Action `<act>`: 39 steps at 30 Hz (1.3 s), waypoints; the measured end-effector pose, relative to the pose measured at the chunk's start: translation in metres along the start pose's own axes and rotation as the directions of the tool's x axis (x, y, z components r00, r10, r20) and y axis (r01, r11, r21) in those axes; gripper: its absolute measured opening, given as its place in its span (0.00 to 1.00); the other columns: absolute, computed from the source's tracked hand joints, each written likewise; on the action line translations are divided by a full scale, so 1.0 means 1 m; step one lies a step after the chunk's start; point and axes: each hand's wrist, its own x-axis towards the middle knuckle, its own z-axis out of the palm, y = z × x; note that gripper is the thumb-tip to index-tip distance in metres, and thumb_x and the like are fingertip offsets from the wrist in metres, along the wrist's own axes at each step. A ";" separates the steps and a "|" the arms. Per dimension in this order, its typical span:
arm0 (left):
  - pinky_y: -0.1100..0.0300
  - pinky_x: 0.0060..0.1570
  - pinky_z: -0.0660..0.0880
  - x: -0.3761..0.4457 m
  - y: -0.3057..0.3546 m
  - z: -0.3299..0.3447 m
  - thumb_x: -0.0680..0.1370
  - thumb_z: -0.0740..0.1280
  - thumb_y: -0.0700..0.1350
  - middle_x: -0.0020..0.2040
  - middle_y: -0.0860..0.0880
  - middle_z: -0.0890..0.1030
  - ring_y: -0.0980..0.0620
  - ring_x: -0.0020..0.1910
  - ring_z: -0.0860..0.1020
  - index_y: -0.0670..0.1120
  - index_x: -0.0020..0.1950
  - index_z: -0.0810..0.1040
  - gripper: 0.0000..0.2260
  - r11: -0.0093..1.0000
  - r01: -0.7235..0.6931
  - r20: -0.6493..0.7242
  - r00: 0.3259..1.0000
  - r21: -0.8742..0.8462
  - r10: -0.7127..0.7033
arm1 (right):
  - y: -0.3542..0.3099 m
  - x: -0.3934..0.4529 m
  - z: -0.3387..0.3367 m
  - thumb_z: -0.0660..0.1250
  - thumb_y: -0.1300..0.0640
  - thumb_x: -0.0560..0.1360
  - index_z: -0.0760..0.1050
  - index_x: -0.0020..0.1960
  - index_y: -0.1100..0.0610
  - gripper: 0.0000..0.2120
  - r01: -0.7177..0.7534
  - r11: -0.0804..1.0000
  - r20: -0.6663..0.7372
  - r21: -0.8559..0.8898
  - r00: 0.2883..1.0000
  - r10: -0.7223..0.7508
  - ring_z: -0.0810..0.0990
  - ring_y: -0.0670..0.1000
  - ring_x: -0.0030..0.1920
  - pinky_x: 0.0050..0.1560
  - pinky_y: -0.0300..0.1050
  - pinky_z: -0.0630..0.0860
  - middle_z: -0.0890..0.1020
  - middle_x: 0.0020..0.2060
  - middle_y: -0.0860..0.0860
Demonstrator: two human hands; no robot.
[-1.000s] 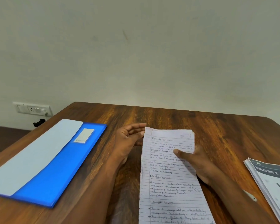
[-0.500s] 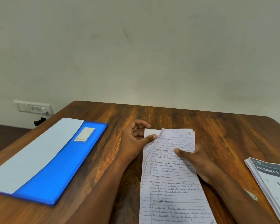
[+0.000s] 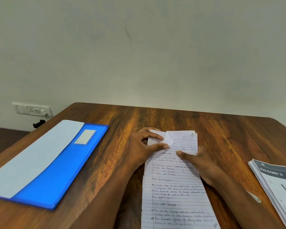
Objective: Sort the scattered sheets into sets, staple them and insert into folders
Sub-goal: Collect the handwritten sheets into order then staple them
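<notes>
**Corner of the handwritten sheets folded up, both hands on them**

So the handwritten lined sheets (image 3: 177,187) lie on the wooden desk (image 3: 221,134) right in the middle, running toward the near edge; the left hand (image 3: 144,147) has its grip clamped on the top-left corner, thumb and fingers pinching the paper so that corner is bent up and creased; the right hand (image 3: 200,164) rests on the right side of the page, thumb pressing on the writing, grip loose and apart. Off to the left sits a blue folder (image 3: 59,176) with a pale sheet (image 3: 33,159) on it; a printed booklet stack (image 3: 277,189) lies at the right edge.
</notes>
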 end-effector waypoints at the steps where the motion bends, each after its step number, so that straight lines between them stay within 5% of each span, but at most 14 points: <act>1: 0.54 0.54 0.83 -0.001 0.000 0.001 0.63 0.84 0.52 0.56 0.50 0.85 0.52 0.59 0.83 0.44 0.47 0.89 0.17 1.000 -0.005 0.006 1.000 0.004 0.005 | 0.000 0.000 0.000 0.78 0.59 0.72 0.82 0.61 0.59 0.18 0.000 1.000 0.000 -0.006 1.000 0.000 0.87 0.58 0.56 0.62 0.64 0.81 0.88 0.55 0.56; 12: 0.59 0.45 0.82 -0.004 -0.001 0.000 0.61 0.87 0.50 0.52 0.50 0.85 0.51 0.53 0.84 0.45 0.48 0.89 0.20 0.995 -0.061 0.069 0.996 0.085 0.055 | -0.004 -0.003 0.001 0.76 0.61 0.75 0.81 0.61 0.57 0.15 -0.004 1.000 0.013 -0.008 1.000 0.004 0.88 0.56 0.54 0.55 0.54 0.84 0.88 0.54 0.55; 19: 0.46 0.45 0.85 -0.004 0.000 -0.002 0.68 0.84 0.49 0.54 0.48 0.86 0.48 0.53 0.85 0.43 0.49 0.89 0.15 0.995 -0.078 0.072 0.995 0.059 0.073 | -0.004 -0.004 0.001 0.75 0.62 0.76 0.81 0.61 0.58 0.14 0.020 1.000 0.031 0.004 0.999 -0.021 0.88 0.56 0.54 0.51 0.49 0.86 0.88 0.54 0.55; 27: 0.45 0.45 0.85 -0.005 0.007 -0.002 0.66 0.83 0.55 0.54 0.48 0.86 0.48 0.53 0.85 0.43 0.48 0.89 0.19 0.997 -0.068 0.075 0.995 0.031 0.066 | -0.001 -0.002 -0.001 0.75 0.62 0.76 0.81 0.62 0.61 0.16 0.018 1.000 0.032 0.009 0.999 -0.018 0.88 0.59 0.55 0.56 0.56 0.85 0.88 0.55 0.57; 39: 0.42 0.52 0.84 -0.002 -0.002 -0.002 0.66 0.83 0.50 0.54 0.48 0.87 0.47 0.54 0.85 0.42 0.48 0.89 0.16 0.998 0.048 0.045 0.998 -0.044 -0.046 | 0.002 0.001 -0.002 0.76 0.61 0.75 0.82 0.62 0.61 0.16 0.020 1.000 0.018 0.016 1.000 -0.020 0.87 0.58 0.56 0.60 0.59 0.82 0.88 0.55 0.56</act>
